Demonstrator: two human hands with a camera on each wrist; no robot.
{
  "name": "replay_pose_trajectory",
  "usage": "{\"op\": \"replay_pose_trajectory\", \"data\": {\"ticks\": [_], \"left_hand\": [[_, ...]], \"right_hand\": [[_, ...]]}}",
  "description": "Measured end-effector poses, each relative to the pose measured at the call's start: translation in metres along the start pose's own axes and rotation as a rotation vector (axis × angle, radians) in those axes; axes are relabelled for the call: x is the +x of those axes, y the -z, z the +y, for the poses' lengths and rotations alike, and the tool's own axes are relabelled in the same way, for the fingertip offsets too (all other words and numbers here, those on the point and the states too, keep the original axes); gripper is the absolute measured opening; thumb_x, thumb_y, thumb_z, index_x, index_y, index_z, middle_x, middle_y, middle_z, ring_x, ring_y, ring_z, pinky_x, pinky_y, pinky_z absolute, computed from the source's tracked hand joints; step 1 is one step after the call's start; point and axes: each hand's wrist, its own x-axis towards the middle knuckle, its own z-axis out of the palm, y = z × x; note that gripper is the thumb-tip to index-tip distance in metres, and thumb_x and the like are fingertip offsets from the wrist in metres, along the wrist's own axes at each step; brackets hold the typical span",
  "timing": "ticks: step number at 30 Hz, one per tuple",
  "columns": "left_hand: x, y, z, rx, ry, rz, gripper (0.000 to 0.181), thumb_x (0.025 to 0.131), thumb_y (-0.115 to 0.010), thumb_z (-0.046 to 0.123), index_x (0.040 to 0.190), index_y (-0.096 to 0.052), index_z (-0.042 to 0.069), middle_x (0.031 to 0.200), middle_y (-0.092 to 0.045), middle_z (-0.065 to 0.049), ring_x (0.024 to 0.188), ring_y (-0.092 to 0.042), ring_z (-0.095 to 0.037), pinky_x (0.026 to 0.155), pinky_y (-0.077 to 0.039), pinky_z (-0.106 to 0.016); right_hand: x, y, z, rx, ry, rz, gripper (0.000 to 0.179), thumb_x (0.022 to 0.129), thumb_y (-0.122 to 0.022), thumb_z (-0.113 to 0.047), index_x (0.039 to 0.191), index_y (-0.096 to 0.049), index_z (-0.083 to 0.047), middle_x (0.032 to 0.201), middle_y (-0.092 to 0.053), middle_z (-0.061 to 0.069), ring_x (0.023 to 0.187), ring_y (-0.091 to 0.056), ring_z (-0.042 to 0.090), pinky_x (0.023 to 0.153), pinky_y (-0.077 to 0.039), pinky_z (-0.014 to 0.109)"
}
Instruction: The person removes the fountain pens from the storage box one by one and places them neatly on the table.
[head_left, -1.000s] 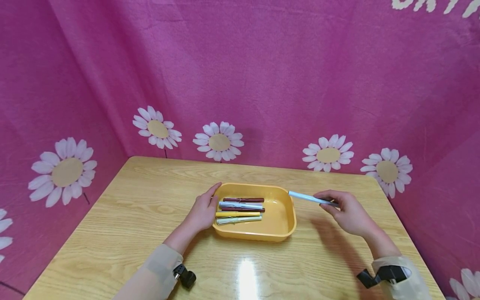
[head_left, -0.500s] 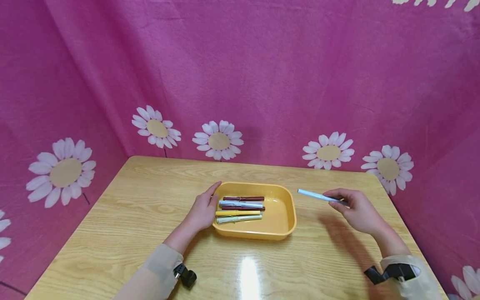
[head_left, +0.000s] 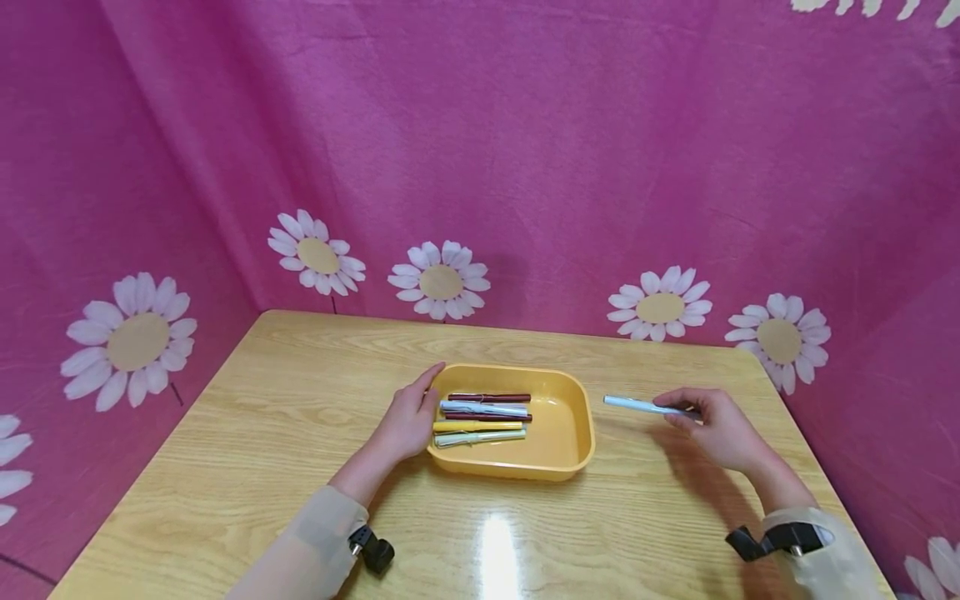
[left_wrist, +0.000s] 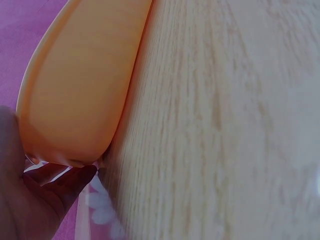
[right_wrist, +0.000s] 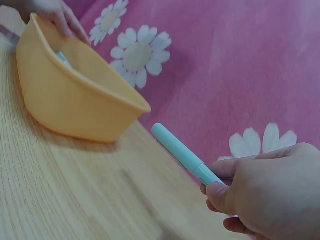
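My right hand [head_left: 716, 427] pinches a light blue capped pen [head_left: 637, 404] between thumb and fingers. It is held above the table, right of a yellow plastic tray [head_left: 512, 477] and apart from it. The pen's cap end points left toward the tray. At the tray's left end, my left hand [head_left: 405, 421] grips the rim and wall, its fingertips against the outside in the left wrist view. Inside, along the left side, lie several pens: dark red ones, a pale blue pen [head_left: 480, 408], a yellow pen [head_left: 477, 426] and a pale green pen [head_left: 480, 438].
The tray stands on a light wooden table [head_left: 300, 450]. Behind and beside the table hangs a pink curtain [head_left: 525, 167] printed with white daisies. Bare wood lies in front of the tray and at its right.
My right hand has moved right with the light blue pen, away from the tray's rim, and then lowered slightly. The pen now lies more level. The left hand and tray have stayed put.
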Motion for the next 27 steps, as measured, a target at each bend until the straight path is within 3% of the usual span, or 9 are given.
{"op": "replay_pose_trajectory", "data": {"ticks": [4,13,19,27], "left_hand": [[0.0,0.0,0.0,-0.002,0.004,-0.004,0.05,0.114,-0.039,0.014,0.164,-0.04,0.012,0.154,-0.053,-0.023,0.145,-0.046,-0.036,0.123,-0.032,-0.051],[0.001,0.0,0.0,0.003,0.0,0.003,0.05,0.113,-0.04,0.012,0.163,-0.041,0.009,0.152,-0.054,-0.024,0.143,-0.048,-0.037,0.122,-0.034,-0.052],[0.001,-0.001,-0.001,0.002,-0.025,0.014,0.05,0.113,-0.041,0.01,0.162,-0.042,0.007,0.15,-0.056,-0.025,0.142,-0.05,-0.037,0.121,-0.034,-0.052],[0.002,-0.001,0.0,0.005,-0.015,0.017,0.05,0.113,-0.041,0.011,0.163,-0.042,0.008,0.15,-0.056,-0.024,0.142,-0.05,-0.036,0.122,-0.034,-0.05]], "right_hand": [[0.001,-0.002,0.01,-0.027,-0.037,-0.012,0.029,0.091,-0.07,0.016,0.113,-0.078,-0.001,0.105,-0.075,0.01,0.088,-0.063,0.017,0.075,-0.054,0.02],[0.002,-0.013,0.032,0.028,-0.07,-0.039,0.02,0.095,-0.07,0.011,0.111,-0.077,0.001,0.101,-0.073,0.012,0.084,-0.059,0.015,0.069,-0.049,0.021],[0.005,-0.02,0.044,0.028,-0.128,-0.051,0.021,0.095,-0.07,0.012,0.111,-0.077,0.001,0.102,-0.071,0.012,0.086,-0.057,0.016,0.072,-0.049,0.02],[0.008,-0.023,0.048,0.0,-0.12,-0.04,0.024,0.095,-0.068,0.014,0.112,-0.077,0.0,0.104,-0.071,0.013,0.089,-0.059,0.02,0.076,-0.051,0.017]]}}
